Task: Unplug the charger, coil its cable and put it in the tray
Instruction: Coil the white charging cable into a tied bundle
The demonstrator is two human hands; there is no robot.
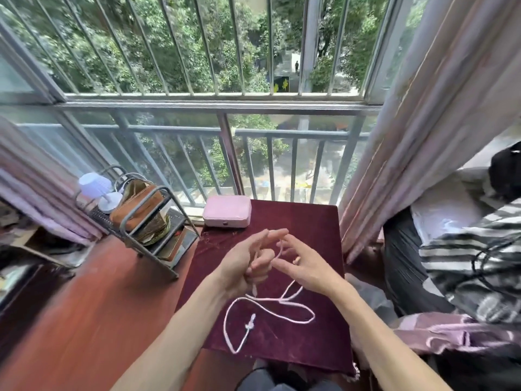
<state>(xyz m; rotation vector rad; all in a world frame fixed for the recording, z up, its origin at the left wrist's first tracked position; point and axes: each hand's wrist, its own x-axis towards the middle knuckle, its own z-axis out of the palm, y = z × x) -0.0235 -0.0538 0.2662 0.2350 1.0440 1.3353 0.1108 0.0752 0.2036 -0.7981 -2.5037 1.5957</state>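
Observation:
A pale pink charger cable (270, 306) lies in loose loops on the dark red cloth (318, 227) of a small table. One end rises into my hands. My left hand (248, 261) grips a stretch of cable in its curled lower fingers, with the index and middle fingers stretched out. My right hand (304, 263) is close beside it, fingers spread, with the cable strand running up between the two hands. A white connector end (250, 324) rests on the cloth inside a loop. A pink box (227, 211) sits at the table's far left corner.
A grey metal rack (146, 221) with a brown pouch, books and a small white lamp (98, 190) stands left of the table on a reddish desk. Window railing lies straight ahead, pink curtains on both sides. Bedding and striped fabric (465, 255) crowd the right.

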